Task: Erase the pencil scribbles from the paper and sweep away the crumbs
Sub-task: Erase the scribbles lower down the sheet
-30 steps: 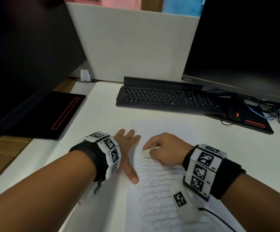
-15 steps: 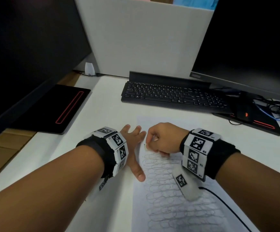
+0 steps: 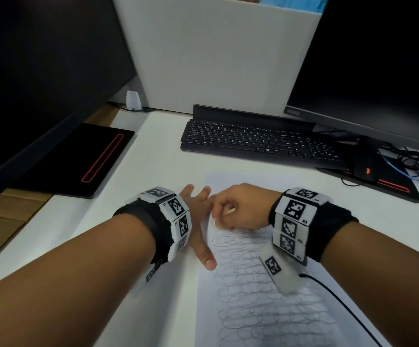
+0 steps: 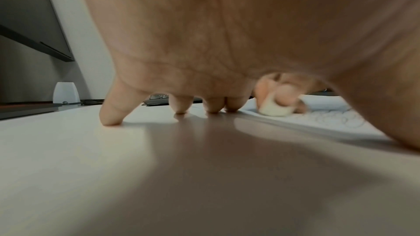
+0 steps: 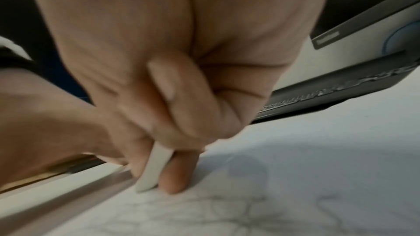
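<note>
A white sheet of paper (image 3: pixel 241 309) lies on the desk, covered below my hands with looping pencil scribbles (image 3: pixel 261 296). My right hand (image 3: pixel 238 209) pinches a white eraser (image 5: pixel 152 168) and presses its tip onto the paper's upper left part, at the top of the scribbles. The eraser (image 4: pixel 274 110) shows blurred in the left wrist view. My left hand (image 3: pixel 198 221) lies spread at the paper's left edge, straight fingertips (image 4: pixel 111 119) on the desk and the thumb reaching onto the sheet.
A black keyboard (image 3: pixel 258 144) lies just beyond the paper. Two dark monitors stand left and right, with black stand bases (image 3: pixel 83 161) on the desk. Tangled cables (image 3: pixel 413 161) sit at the far right. A small white device (image 3: pixel 133 101) stands at the back left.
My right hand with the eraser has slid left and away along the top of the scribbles, toward my left fingers. The left hand stays planted at the paper's edge.
</note>
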{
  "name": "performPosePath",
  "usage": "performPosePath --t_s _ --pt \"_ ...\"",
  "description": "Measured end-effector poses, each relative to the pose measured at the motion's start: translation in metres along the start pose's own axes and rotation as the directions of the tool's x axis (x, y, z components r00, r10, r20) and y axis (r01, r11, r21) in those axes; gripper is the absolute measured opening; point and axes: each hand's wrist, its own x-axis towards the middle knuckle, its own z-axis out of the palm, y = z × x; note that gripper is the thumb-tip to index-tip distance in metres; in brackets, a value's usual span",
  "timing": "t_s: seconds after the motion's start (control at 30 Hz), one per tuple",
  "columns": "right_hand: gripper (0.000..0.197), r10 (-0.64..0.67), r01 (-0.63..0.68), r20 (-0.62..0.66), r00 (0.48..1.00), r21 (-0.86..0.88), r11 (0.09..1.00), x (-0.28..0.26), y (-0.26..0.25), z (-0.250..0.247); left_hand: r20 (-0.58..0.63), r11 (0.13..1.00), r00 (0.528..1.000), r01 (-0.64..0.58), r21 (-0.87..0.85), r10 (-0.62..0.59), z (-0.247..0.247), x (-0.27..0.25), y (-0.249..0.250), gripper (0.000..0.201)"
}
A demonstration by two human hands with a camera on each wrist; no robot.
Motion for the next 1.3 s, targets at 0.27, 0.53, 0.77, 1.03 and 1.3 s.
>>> performPosePath --t_s 0.27,0.53,0.77,1.03,1.3 --pt "0.010 -0.018 0.017 0.049 0.999 0.016 1.000 -0.002 0.004 0.000 0.009 1.000 1.000 0.026 0.018 -0.026 0.001 0.002 -0.001 0.134" --pt "0.009 -0.032 0.035 0.111 0.993 -0.024 0.999 0.001 0.000 -0.001 0.030 0.999 0.999 0.020 -0.030 -0.019 0.002 -0.003 -0.002 0.125" --pt "0.006 -0.049 0.048 0.175 0.983 0.009 0.999 -0.003 -0.001 0.002 0.025 1.000 1.000 0.012 0.022 -0.012 0.001 0.000 -0.001 0.122" --pt "0.008 -0.031 0.023 0.178 0.983 0.046 0.999 -0.003 0.004 0.001 0.035 0.998 0.997 0.063 0.004 -0.063 0.004 0.010 -0.007 0.137" --pt "0.003 -0.014 -0.016 0.170 0.985 0.173 0.985 -0.004 0.012 0.000 0.029 0.998 0.997 0.065 0.001 -0.065 0.005 0.011 -0.007 0.139"
